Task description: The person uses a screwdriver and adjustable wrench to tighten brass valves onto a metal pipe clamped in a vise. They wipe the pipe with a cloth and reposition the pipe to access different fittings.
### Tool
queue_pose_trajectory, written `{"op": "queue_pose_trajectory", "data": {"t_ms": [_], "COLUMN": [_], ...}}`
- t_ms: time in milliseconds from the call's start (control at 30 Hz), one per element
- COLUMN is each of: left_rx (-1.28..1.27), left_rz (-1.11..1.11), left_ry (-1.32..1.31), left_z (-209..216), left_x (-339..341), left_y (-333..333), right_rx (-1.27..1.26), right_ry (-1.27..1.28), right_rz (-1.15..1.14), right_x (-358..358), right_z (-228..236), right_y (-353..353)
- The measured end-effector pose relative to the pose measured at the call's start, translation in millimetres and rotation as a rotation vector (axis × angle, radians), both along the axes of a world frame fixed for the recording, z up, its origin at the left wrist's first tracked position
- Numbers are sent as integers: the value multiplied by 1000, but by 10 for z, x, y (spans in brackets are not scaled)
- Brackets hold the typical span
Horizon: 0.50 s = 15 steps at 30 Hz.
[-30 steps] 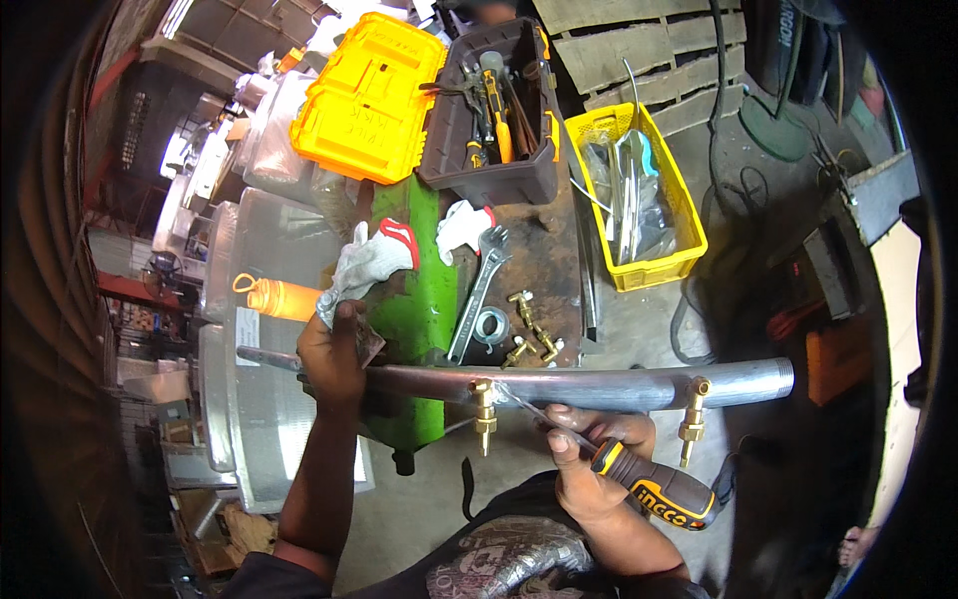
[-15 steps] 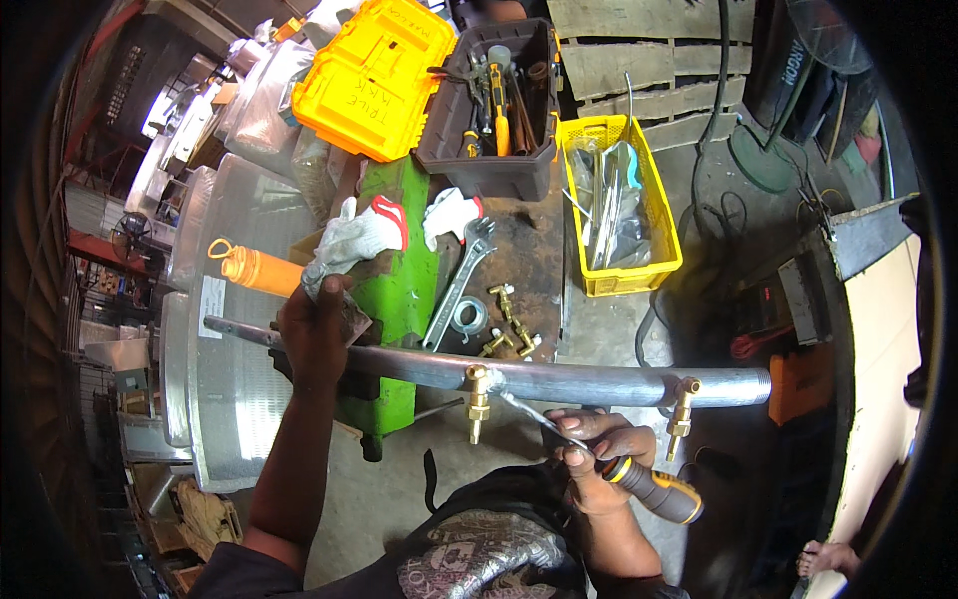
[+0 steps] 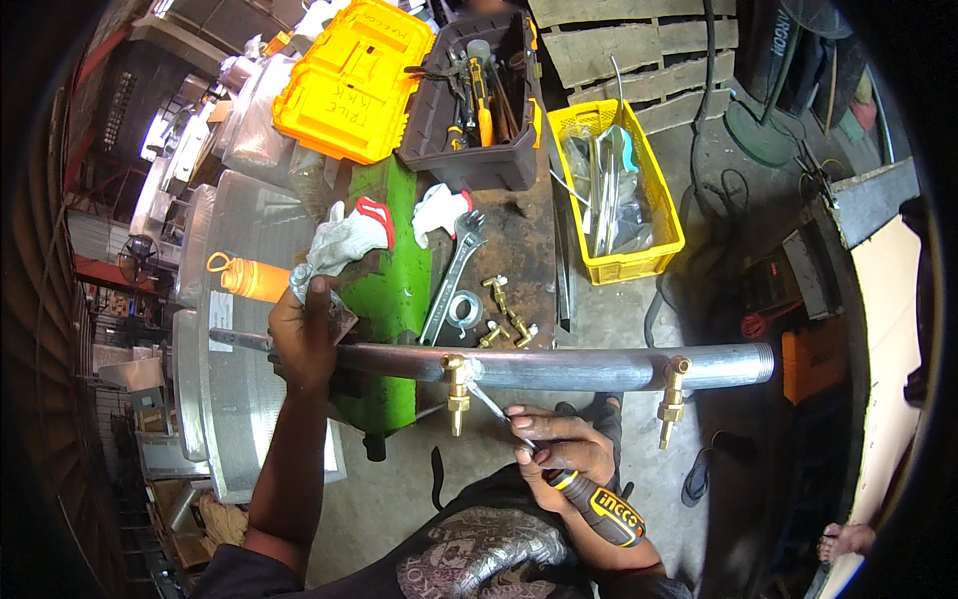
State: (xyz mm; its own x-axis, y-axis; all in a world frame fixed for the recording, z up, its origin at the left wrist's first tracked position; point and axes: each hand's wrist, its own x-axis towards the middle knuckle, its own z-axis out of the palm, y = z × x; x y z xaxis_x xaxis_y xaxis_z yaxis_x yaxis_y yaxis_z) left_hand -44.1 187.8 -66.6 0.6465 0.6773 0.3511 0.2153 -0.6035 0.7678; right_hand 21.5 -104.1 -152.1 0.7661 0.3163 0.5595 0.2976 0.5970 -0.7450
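A grey metal pipe [image 3: 559,368], threaded at its right end, runs across in front of me. Two brass fittings stick out of its near side, a left one [image 3: 457,394] and a right one [image 3: 674,399]. My right hand [image 3: 564,454] is closed round a screwdriver [image 3: 599,507] with a black and yellow handle, fingers along the shaft. Its tip meets the pipe at some pale material beside the left fitting. My left hand [image 3: 304,334] is closed at the pipe's left part, by a grey metal piece [image 3: 339,317]; what its fingers grip is hidden.
Behind the pipe, a green beam [image 3: 389,290] and rusty table bear white gloves [image 3: 351,238], an adjustable wrench [image 3: 454,278], a tape roll [image 3: 463,309], loose brass fittings [image 3: 509,314] and an open toolbox [image 3: 479,165]. A yellow crate [image 3: 629,268] stands right. An orange bottle [image 3: 249,278] lies left.
My right hand has shifted left and slightly down, and the screwdriver slants more steeply, its tip still beside the left fitting. My left hand stays at the pipe. The whole view has shifted slightly.
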Motion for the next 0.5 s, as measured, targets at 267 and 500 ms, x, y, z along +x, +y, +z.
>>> {"op": "queue_pose_trajectory", "data": {"t_ms": [267, 500], "left_rx": [3, 20], "left_rz": [-2, 2], "left_ry": [-12, 2], "left_z": [8, 14], "left_x": [1, 14], "left_y": [-16, -30], "right_rx": [-14, 7], "right_ry": [-9, -41], "right_rz": [12, 22], "right_x": [30, 48], "right_z": [13, -17], "right_y": [-14, 12]}}
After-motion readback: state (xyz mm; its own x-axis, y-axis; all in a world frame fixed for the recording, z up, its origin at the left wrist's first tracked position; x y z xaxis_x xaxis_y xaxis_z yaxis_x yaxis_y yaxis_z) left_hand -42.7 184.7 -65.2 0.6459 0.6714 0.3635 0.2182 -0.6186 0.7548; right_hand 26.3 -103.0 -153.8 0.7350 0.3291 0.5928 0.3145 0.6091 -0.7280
